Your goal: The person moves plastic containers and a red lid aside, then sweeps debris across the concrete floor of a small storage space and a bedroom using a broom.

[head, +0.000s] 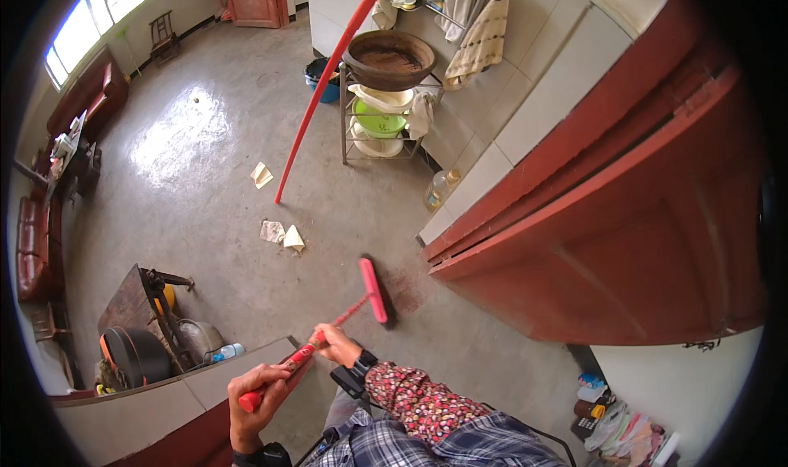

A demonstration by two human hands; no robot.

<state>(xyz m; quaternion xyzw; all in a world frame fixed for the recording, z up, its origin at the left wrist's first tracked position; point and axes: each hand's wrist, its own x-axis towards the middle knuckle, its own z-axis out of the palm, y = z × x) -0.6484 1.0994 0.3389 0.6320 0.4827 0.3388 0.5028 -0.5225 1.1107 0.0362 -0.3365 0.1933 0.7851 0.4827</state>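
My left hand (253, 399) is wrapped around the red upper end of a broom handle (301, 357). Farther down the same handle, my right hand (337, 345) grips it. The pink broom head (373, 290) rests on the concrete floor, its dark bristles facing right. Beside the bristles lies a patch of reddish-brown dust (407, 290). Up and to the left of the head are two pieces of paper, a crumpled greyish one (272, 232) and a folded cream one (293, 238). Another folded paper (261, 175) lies beyond them.
A red door (615, 251) stands on the right, with a plastic bottle (440, 190) by the wall. A basin rack (345, 122) and blue bucket (329, 91) are ahead. One long red bar (320, 79) crosses the view. Left, a low wall (203, 378) borders a wooden table (126, 301).
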